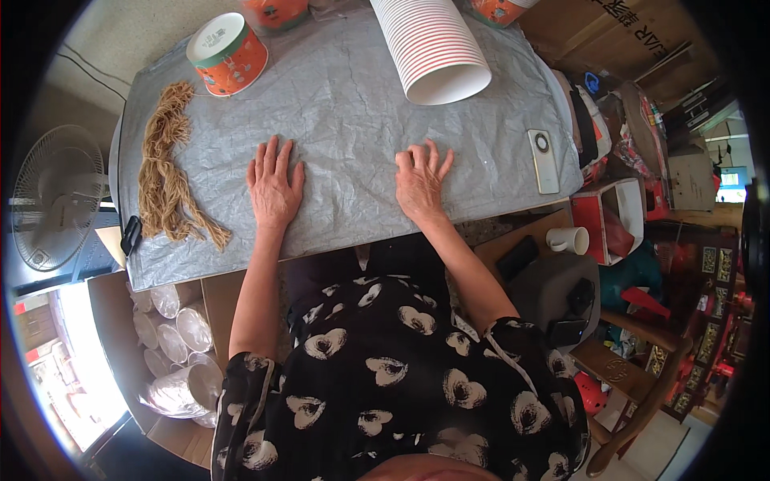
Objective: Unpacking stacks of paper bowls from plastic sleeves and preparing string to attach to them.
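Note:
My left hand (275, 183) lies palm down on the grey table cover (337, 144), its fingers stretched forward and the thumb a little apart. My right hand (423, 180) rests on the same cover to the right, fingers spread and slightly bent, with nothing in it. Left of my left hand lies a bundle of tan twine (167, 160). Beyond it an orange paper tub (233, 68) with a green rim stands upside down. A long stack of nested white paper cups (437, 52) lies on its side beyond my right hand, open end toward me.
A phone (544, 162) lies near the table's right edge. More orange tubs (275, 11) are at the far edge. A fan (58, 196) stands at left, above a carton (188, 445) of wrapped cups. On the right are a white mug (568, 240) and a wooden chair (642, 401).

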Demonstrator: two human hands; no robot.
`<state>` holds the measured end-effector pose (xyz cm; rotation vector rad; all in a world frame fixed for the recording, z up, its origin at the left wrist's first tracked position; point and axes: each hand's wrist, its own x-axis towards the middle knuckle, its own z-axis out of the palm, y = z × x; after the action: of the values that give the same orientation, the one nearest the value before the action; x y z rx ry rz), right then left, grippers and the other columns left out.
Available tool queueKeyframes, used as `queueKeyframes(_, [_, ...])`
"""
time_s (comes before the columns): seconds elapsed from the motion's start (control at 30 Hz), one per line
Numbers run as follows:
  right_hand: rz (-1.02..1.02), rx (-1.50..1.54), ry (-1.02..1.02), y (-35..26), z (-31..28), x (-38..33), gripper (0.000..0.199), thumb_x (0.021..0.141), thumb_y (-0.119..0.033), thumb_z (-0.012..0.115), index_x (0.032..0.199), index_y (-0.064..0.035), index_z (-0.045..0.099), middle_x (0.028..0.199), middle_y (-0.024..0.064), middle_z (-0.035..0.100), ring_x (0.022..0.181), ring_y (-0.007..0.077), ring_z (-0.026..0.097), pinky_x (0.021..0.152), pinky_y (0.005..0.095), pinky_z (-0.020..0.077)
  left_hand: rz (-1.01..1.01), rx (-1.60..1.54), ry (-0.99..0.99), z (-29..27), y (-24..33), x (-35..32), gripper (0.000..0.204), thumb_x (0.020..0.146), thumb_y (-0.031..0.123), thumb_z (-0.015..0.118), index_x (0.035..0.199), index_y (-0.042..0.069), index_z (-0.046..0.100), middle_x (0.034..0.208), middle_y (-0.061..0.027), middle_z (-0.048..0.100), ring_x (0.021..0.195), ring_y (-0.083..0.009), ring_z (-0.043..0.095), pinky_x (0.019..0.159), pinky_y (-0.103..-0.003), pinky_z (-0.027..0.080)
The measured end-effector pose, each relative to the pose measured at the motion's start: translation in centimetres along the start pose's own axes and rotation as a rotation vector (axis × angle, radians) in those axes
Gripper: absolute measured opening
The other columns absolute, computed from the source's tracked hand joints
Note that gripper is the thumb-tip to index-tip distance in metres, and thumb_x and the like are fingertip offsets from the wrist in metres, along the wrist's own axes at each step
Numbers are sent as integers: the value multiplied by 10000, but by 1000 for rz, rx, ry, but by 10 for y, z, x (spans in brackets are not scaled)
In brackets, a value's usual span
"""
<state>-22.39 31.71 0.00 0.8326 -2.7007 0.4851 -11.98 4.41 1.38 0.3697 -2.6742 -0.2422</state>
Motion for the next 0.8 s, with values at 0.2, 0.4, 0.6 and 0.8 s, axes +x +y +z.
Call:
queueKeyframes(0.2, [-37,-21,-38,2,0,1,250,858,-105,637,1104,-98,591,1249,103,498,1355,378,413,1144,747,129,-9,-13,-2,-2,2,1,501,987,350,615,1450,166,566,1570,-101,477,1470,-343,407,1209,-495,271])
queueKeyframes(0.4, [-18,19,-44,2,2,2,274,855,-108,642,1123,-102,586,1243,85,503,1216,312,469,1114,666,212,-18,-2,-8,-4,1,3,497,983,348,624,1444,170,573,1569,-100,480,1465,-343,412,1205,-489,276])
queueKeyframes(0.6, [-24,21,-25,3,3,3,275,864,-112,643,1131,-106,579,1225,85,502,1165,307,475,1098,644,232,-9,41,-10,-1,1,2,500,991,361,612,1454,178,568,1573,-91,478,1467,-334,412,1203,-482,282])
queueKeyframes(0.8, [-8,0,-46,3,2,1,272,867,-75,632,1130,-128,593,1230,71,516,1183,295,461,1086,582,246,-3,69,-19,2,2,1,502,1000,375,603,1464,189,561,1579,-83,474,1470,-321,413,1207,-477,283])
